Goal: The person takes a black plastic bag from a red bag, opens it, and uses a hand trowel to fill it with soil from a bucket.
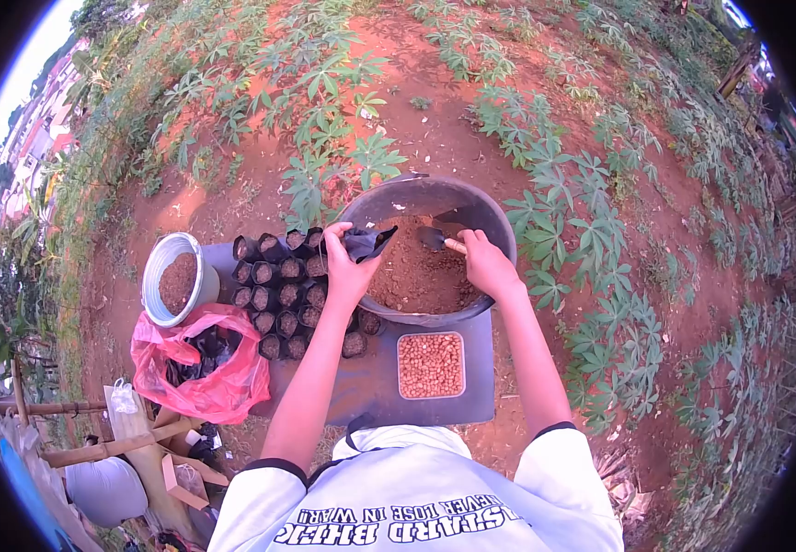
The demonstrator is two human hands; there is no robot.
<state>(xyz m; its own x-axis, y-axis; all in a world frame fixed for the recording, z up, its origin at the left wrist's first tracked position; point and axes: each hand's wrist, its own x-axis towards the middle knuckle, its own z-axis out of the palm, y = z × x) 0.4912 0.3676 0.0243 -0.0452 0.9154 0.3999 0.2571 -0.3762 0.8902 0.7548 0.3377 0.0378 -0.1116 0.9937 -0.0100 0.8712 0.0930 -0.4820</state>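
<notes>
My left hand grips a black plastic seedling bag at the near left rim of a wide dark basin. Reddish-brown soil fills much of the basin. Over its right side my right hand is closed round the pale handle of a small trowel, whose dark blade points left toward the bag and lies close over the soil. To the left of my left forearm stand rows of soil-filled black seedling bags, partly hidden by that arm.
A square tub of orange-tan seeds sits on the grey table nearest my body. A white bucket of soil and a pink plastic bag holding black bags are at the left. Leafy plants grow beyond, on red ground.
</notes>
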